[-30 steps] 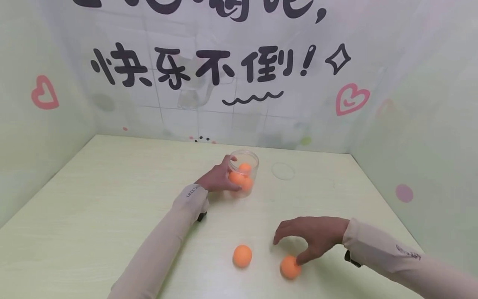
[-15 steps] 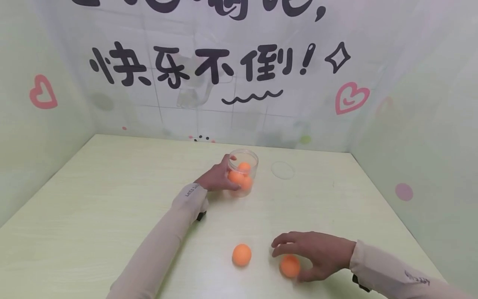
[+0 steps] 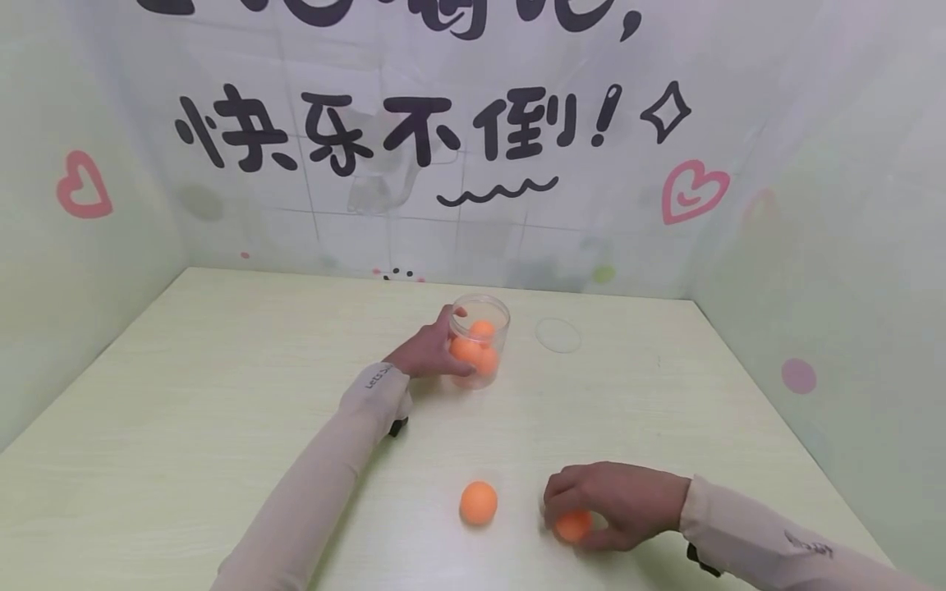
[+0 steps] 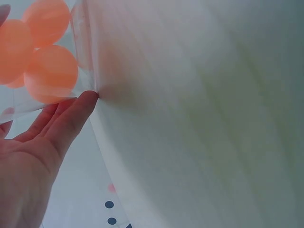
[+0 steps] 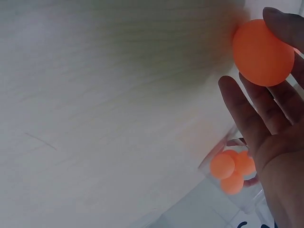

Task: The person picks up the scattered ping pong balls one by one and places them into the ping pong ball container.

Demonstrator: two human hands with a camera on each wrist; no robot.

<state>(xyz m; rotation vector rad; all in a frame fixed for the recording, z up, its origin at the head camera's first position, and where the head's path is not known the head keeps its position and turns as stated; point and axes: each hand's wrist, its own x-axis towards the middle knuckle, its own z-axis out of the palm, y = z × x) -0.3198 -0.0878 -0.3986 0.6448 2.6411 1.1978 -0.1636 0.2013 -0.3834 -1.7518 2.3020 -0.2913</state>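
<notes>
My left hand (image 3: 424,353) grips the side of a clear jar (image 3: 499,327) that stands upright and uncovered on the table. Several orange ping-pong balls (image 4: 50,73) lie inside it, seen through the wall in the left wrist view. Nearer the front, my right hand (image 3: 624,502) has thumb and fingers on either side of another orange ping-pong ball (image 5: 263,53), down at the tabletop. In the head view the fingers partly hide that ball. A loose orange ping-pong ball (image 3: 479,503) rests on the table to the left of my right hand.
A clear round lid (image 3: 558,335) lies flat to the right of the jar. The pale table (image 3: 222,394) is closed in by a back wall (image 3: 332,238) with black lettering and by side walls (image 3: 828,312).
My right hand has come down over the right-hand ball, and its fingers have closed in around it. The left hand keeps its grip on the jar. The other loose ball stays put.
</notes>
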